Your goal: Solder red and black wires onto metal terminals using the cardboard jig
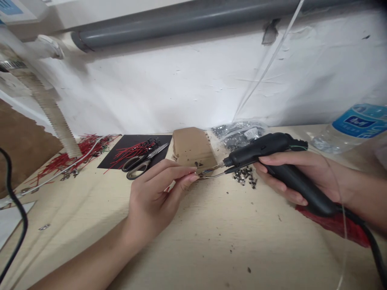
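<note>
My right hand (299,177) is wrapped around the handle of a black soldering gun (260,149), whose metal tip points left. Thumb and forefinger of my left hand (160,189) pinch a red wire (169,186), partly hidden by the fingers. The soldering tip (213,176) reaches right up to those fingertips; whether it touches the wire end is too small to tell. Just beyond the fingertips lies a piece of brown cardboard (193,145) with dark specks on it. Small black and metal parts (245,176) lie loose below the gun's nozzle.
Scissors (139,163) and red wires with small parts (136,150) lie on a black sheet (113,155). More red wires (63,161) are piled left near a ribbed hose (54,104). A plastic bag of parts (238,133) and a water bottle (353,125) stand by the wall.
</note>
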A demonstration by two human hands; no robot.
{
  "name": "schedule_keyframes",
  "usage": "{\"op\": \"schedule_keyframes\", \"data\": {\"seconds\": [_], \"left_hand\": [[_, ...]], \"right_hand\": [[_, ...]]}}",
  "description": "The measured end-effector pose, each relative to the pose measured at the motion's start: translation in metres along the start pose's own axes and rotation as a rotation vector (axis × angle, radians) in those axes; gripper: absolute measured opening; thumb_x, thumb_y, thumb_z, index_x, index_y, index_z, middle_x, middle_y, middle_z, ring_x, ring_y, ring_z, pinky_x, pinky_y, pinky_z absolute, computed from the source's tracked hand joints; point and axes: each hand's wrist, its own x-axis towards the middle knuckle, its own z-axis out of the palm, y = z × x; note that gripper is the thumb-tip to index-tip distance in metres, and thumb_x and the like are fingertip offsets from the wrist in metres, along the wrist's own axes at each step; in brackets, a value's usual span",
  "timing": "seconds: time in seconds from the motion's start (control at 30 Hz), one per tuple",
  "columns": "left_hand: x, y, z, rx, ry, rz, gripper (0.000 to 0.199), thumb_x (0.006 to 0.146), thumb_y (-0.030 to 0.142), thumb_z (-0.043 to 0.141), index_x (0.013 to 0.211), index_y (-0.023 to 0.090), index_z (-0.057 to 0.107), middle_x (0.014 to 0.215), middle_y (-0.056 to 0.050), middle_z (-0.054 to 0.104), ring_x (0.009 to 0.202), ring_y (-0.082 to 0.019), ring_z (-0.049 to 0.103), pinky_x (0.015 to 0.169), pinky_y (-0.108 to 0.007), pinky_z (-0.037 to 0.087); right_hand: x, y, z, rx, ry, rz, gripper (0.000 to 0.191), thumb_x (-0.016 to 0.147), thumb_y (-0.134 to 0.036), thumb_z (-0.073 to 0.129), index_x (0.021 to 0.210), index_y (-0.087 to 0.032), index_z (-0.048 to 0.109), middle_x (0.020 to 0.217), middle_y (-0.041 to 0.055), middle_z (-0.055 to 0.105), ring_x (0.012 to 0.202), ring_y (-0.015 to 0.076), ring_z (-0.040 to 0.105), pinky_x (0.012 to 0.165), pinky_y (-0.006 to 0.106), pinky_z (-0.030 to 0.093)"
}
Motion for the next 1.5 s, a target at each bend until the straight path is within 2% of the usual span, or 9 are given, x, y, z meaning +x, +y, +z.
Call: {"op": "schedule_keyframes", "data": {"seconds": [0.7,0.97,1.17,1.5], "left_hand": [[-0.0001,-0.0004,0.0003,0.003,-0.016,-0.019,0.007,0.097,0.013,0.076,0.102,0.017,0.076,0.092,-0.002,0.078,0.075,-0.011,0.07,0.058,-0.023,0.051],[-0.0005,-0.0004,-0.0001,-0.011,-0.015,-0.027,0.01,0.095,0.012,0.076,0.102,0.019,0.076,0.091,-0.003,0.078,0.075,-0.013,0.071,0.058,-0.025,0.053],[-0.0001,0.0,-0.0005,-0.01,-0.016,-0.024,0.008,0.096,0.012,0.075,0.1,0.019,0.075,0.091,-0.003,0.078,0.075,-0.013,0.071,0.057,-0.025,0.053],[0.0,0.0002,0.0001,-0.008,-0.005,-0.018,0.009,0.096,0.01,0.076,0.101,0.017,0.075,0.09,-0.002,0.076,0.074,-0.01,0.068,0.056,-0.024,0.048]], "right_hand": [[-0.0004,-0.0019,0.003,0.003,0.016,0.019,0.038,0.068,-0.054,0.09,0.068,-0.021,0.072,0.051,-0.0019,0.064,0.03,0.0108,0.053,0.03,0.02,0.045],[0.0002,-0.0011,0.0014,-0.004,-0.01,-0.02,0.036,0.078,-0.053,0.085,0.07,-0.02,0.072,0.052,-0.0011,0.064,0.032,0.0108,0.053,0.031,0.02,0.048],[-0.0012,-0.001,0.0007,0.01,0.006,0.003,0.035,0.075,-0.052,0.087,0.071,-0.02,0.072,0.052,-0.0015,0.064,0.031,0.0109,0.053,0.031,0.02,0.048],[-0.0008,-0.0005,-0.0021,0.031,-0.004,0.014,0.034,0.081,-0.051,0.083,0.074,-0.019,0.074,0.054,-0.0008,0.064,0.035,0.0112,0.054,0.033,0.021,0.049]]}}
